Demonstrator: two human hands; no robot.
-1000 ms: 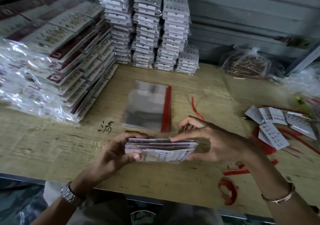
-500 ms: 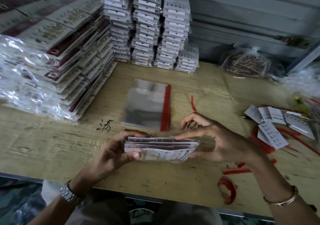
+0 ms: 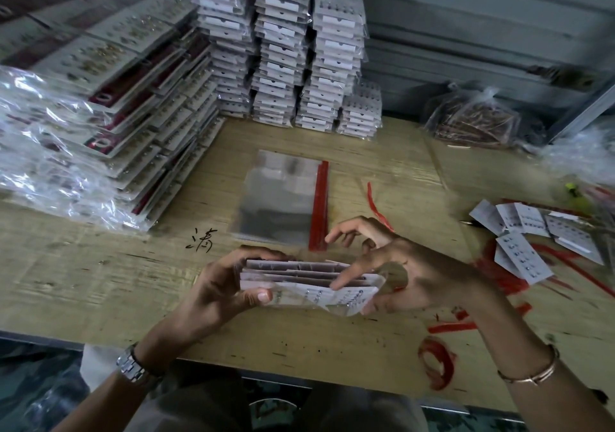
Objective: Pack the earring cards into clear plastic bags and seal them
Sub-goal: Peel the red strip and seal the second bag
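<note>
With the left hand (image 3: pixel 219 293), holding the left end of a fanned bundle of white paper earring cards (image 3: pixel 299 272) just above the tan wooden desk (image 3: pixel 83 282), and pinching its right end with the right hand (image 3: pixel 409 272), forefinger laid across the card edges. Squaring the bundle before bagging, by the look of it. Next, likely: tapping edges flush, then freeing one hand for the flat clear plastic bags with red seal strips (image 3: pixel 283 198) lying just beyond.

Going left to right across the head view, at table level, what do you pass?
Bagged card pile → left hand → held cards → right hand → loose cards.
</note>
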